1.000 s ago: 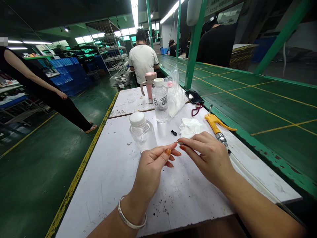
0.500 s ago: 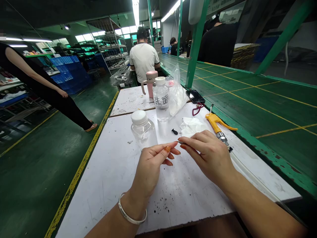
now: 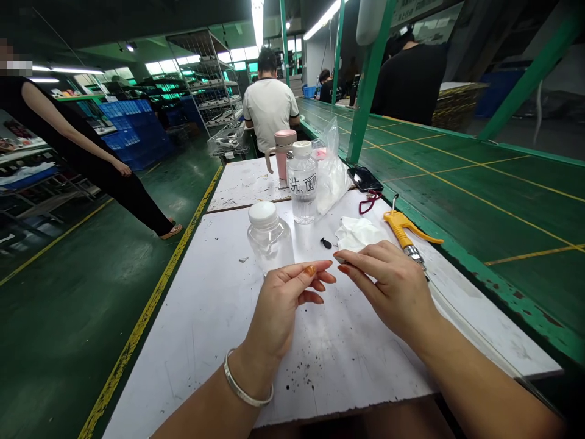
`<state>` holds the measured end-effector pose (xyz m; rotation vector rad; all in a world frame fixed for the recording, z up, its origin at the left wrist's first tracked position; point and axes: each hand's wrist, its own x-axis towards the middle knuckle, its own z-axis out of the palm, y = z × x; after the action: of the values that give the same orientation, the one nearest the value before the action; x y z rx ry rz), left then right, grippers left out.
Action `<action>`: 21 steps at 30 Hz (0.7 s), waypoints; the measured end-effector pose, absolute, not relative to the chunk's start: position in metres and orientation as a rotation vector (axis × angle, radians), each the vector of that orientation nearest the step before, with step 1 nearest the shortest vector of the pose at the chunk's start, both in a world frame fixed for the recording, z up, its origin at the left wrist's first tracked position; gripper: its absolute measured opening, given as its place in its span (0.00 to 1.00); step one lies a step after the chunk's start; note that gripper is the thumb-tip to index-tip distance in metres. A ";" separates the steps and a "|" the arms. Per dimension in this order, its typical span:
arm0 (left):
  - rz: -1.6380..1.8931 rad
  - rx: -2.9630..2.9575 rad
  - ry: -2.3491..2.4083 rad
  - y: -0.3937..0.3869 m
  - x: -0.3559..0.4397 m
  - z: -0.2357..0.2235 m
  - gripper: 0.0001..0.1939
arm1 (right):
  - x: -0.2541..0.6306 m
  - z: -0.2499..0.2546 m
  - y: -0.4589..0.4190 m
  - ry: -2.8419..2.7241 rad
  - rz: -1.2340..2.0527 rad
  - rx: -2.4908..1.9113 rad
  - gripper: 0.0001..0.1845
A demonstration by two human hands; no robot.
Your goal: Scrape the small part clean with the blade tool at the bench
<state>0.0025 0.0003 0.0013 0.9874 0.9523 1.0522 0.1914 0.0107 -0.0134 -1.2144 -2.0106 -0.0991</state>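
My left hand [image 3: 283,299] and my right hand [image 3: 388,286] hover close together over the white table [image 3: 205,317]. Their pinched fingertips almost meet. Thumb and forefinger are pressed together on each hand; whatever they hold is too small to see. A bracelet circles my left wrist. Just beyond my left hand stands a short clear bottle [image 3: 269,241] with a white cap. Past my right hand lie a crumpled white tissue [image 3: 359,233] and a small black piece [image 3: 326,243].
Further back stand a tall labelled bottle [image 3: 304,189], a pink cup [image 3: 283,152] and a plastic bag [image 3: 331,171]. A phone [image 3: 364,178] and a yellow air gun [image 3: 402,228] lie by the green conveyor [image 3: 479,201]. Other people stand at left and ahead.
The hands have stayed pinched and almost still. A thin item seen between the fingertips earlier no longer shows. The view has shifted slightly.
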 end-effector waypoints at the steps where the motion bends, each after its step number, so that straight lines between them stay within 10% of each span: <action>1: 1.061 0.999 0.950 0.000 0.002 0.001 0.13 | 0.191 -0.013 0.011 -2.016 -0.099 -1.210 0.10; 21: 1.126 1.489 1.138 -0.006 0.005 -0.002 0.14 | 0.190 -0.014 0.008 -1.981 -0.255 -1.183 0.07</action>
<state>0.0048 -0.0061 -0.0017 1.4895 1.1377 1.1261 0.1896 0.0085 -0.0144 -1.1834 -1.9812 -0.2552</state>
